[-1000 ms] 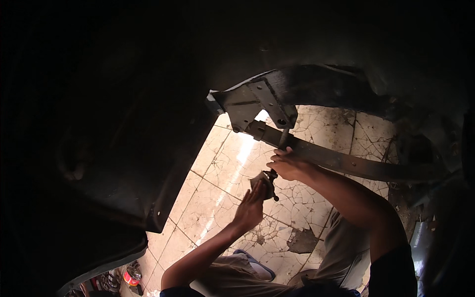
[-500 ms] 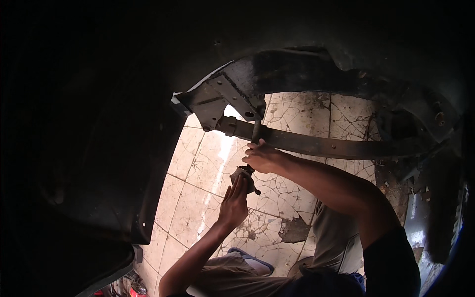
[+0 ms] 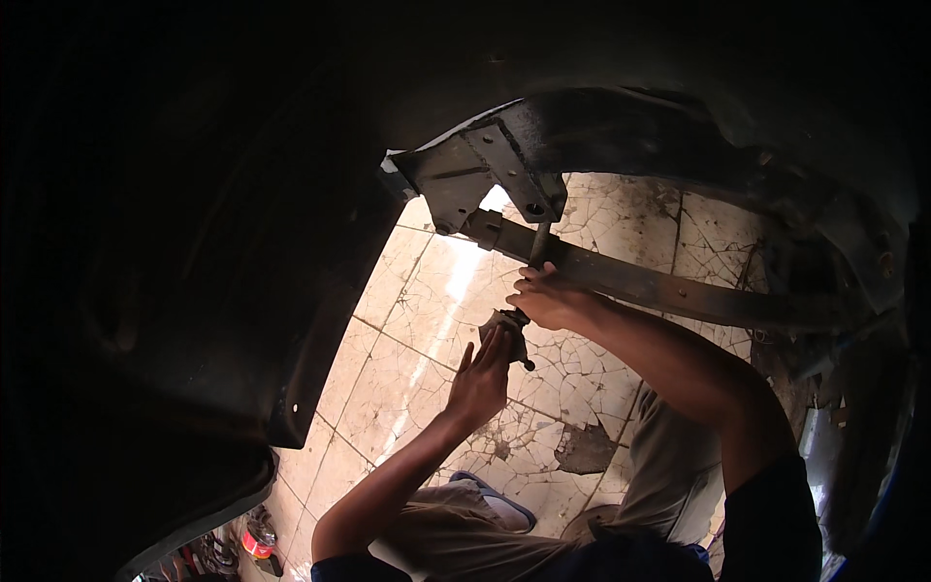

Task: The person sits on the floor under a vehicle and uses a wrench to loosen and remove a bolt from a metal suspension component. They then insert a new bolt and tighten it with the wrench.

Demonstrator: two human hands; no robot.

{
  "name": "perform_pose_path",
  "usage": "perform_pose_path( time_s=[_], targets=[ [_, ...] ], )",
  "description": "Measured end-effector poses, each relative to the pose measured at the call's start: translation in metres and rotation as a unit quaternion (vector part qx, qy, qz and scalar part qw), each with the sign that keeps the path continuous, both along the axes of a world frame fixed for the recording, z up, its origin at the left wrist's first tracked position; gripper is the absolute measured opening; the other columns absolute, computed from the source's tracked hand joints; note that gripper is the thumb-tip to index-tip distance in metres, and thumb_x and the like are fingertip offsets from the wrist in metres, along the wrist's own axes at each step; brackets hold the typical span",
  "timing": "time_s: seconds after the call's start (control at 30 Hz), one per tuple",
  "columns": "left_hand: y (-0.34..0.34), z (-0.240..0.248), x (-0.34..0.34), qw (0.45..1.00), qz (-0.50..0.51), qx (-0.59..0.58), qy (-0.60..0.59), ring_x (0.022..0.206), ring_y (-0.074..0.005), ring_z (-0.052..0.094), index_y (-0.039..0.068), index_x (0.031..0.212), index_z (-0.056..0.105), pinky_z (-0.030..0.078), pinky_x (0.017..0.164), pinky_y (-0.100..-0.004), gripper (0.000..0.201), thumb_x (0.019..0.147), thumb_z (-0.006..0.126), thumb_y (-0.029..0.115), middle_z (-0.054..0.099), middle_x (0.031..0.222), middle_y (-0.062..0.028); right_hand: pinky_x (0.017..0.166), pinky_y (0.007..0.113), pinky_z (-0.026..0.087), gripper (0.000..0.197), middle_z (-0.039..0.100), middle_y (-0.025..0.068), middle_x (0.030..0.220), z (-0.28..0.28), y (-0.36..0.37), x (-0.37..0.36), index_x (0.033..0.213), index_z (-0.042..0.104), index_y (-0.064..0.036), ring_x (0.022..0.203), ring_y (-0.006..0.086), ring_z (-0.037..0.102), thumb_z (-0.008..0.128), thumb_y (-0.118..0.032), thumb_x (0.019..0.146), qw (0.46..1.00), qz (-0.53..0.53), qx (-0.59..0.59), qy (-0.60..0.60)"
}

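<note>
Part (image 3: 518, 344): we found it dark and angular, dull grey-brown in places, with a small round knob (image 3: 529, 366) at its lower right.
Place: we noted it just below the right hand (image 3: 548, 301), above the cracked floor (image 3: 572, 373).
Left hand (image 3: 478, 390): fingers nearly straight, laid against the part; we could not tell whether they gripped it.
Rod (image 3: 540, 244): we saw the right fingers curled around its lower end.
Bracket (image 3: 456, 186): it stood above the rod.

Glare-streaked floor (image 3: 582, 373), deep shadow around
</note>
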State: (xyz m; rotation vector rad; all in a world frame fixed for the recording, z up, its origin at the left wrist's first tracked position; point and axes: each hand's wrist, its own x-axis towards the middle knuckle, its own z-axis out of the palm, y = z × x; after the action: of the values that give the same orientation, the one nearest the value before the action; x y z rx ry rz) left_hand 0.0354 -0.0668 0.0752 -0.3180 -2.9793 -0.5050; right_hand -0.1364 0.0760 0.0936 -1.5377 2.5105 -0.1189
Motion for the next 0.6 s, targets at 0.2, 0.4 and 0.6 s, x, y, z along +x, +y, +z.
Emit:
perform_pose_path(
  time_s=[0.2, 0.4, 0.6],
  targets=[
    [-0.003, 0.007, -0.005, 0.998, -0.035, -0.055, 0.005, 0.139, -0.0328, 0.037, -0.002, 0.142, 0.038, 0.033, 0.109, -0.0547, 0.058, 0.085, 0.049, 0.001, 0.035, 0.15, -0.0215, 0.103, 0.054, 0.037, 0.026, 0.06, 0.0066, 0.124, -0.009, 0.001, -0.009, 0.113, 0.064, -0.0118, 0.132, 0.0252, 0.042, 0.051, -0.012, 0.09, 0.999, -0.009, -0.048, 0.023],
    [0.001, 0.0, -0.001, 0.998, -0.036, -0.025, 0.055, 0.13, -0.0377, 0.046, -0.003, 0.14, 0.042, 0.041, 0.101, -0.0502, 0.055, 0.086, 0.052, 0.003, 0.041, 0.145, -0.0241, 0.108, 0.056, 0.031, 0.043, 0.05, 0.0039, 0.138, -0.001, 0.0, -0.005, 0.128, 0.057, -0.013, 0.136, 0.023, 0.036, 0.051, -0.002, 0.088, 0.999, -0.014, 0.016, -0.026],
    [0.016, 0.004, 0.005, 0.998, -0.006, -0.041, 0.042, 0.135, -0.033, 0.042, 0.001, 0.139, 0.045, 0.037, 0.106, -0.053, 0.055, 0.085, 0.053, 0.004, 0.042, 0.146, -0.0193, 0.105, 0.045, 0.034, 0.055, 0.05, 0.0044, 0.14, -0.004, 0.003, -0.005, 0.132, 0.056, -0.0108, 0.138, 0.0232, 0.035, 0.054, 0.009, 0.081, 1.0, -0.002, 0.015, 0.0]
  ],
)
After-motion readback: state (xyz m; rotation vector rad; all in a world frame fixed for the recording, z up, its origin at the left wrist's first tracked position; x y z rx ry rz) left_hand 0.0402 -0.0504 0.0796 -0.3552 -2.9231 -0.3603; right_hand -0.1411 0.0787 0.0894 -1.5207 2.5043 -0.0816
